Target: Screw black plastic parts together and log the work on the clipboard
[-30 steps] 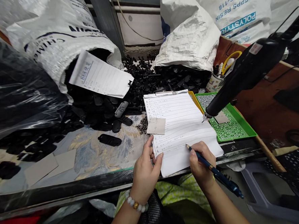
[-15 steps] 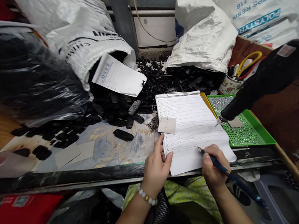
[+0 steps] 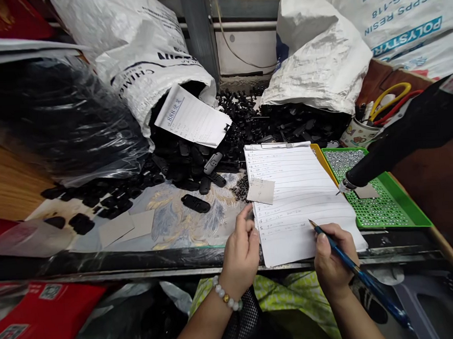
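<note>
A clipboard with lined paper (image 3: 292, 242) lies at the front edge of the table, handwriting on many of its lines. My left hand (image 3: 241, 248), with a beaded bracelet (image 3: 226, 295) at the wrist, grips the paper's left edge; some of its fingers are partly hidden. In my right hand (image 3: 335, 257) is a long dark-blue pen (image 3: 351, 266). Its tip is at the lower half of the sheet, and I cannot tell whether it touches. A small grey card (image 3: 261, 191) rests on the page's left side.
Right of the paper sits a green tray (image 3: 417, 214) of small metal pieces, with a black electric screwdriver (image 3: 387, 154) reaching over it. Black plastic parts (image 3: 196, 203) spread leftward and pile up behind. White sacks (image 3: 320, 71) and a cup of tools (image 3: 357, 133) stand farther back.
The view has shifted, so most things appear a little farther right. The pen tip has lifted or paused near the same written line. My left hand still holds the paper's edge.
</note>
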Motion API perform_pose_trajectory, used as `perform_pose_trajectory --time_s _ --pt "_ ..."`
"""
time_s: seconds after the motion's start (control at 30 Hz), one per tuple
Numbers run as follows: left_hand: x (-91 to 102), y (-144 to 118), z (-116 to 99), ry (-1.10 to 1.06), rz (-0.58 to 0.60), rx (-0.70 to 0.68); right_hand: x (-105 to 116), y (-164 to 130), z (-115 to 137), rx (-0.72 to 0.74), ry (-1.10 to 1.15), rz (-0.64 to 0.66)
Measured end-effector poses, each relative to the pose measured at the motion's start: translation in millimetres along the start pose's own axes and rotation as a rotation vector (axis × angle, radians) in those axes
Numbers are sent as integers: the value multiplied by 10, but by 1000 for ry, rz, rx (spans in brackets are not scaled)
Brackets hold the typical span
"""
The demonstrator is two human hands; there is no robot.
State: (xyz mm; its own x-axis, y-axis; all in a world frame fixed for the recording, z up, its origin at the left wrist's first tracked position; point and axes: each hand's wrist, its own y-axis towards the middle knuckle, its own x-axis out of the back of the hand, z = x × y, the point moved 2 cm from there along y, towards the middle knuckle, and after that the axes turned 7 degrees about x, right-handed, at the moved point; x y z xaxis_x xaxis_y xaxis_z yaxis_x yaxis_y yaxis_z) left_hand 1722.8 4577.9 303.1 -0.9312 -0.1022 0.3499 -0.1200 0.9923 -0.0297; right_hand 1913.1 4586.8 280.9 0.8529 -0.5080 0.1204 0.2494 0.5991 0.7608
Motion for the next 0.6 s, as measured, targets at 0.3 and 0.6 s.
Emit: perform_pose_trajectory --time_s 0.3,0.6 --pt "93 221 -21 -136 53 152 -18 71 30 128 -37 37" --pt "9 281 -49 -240 176 167 -59 237 258 150 -14 253"
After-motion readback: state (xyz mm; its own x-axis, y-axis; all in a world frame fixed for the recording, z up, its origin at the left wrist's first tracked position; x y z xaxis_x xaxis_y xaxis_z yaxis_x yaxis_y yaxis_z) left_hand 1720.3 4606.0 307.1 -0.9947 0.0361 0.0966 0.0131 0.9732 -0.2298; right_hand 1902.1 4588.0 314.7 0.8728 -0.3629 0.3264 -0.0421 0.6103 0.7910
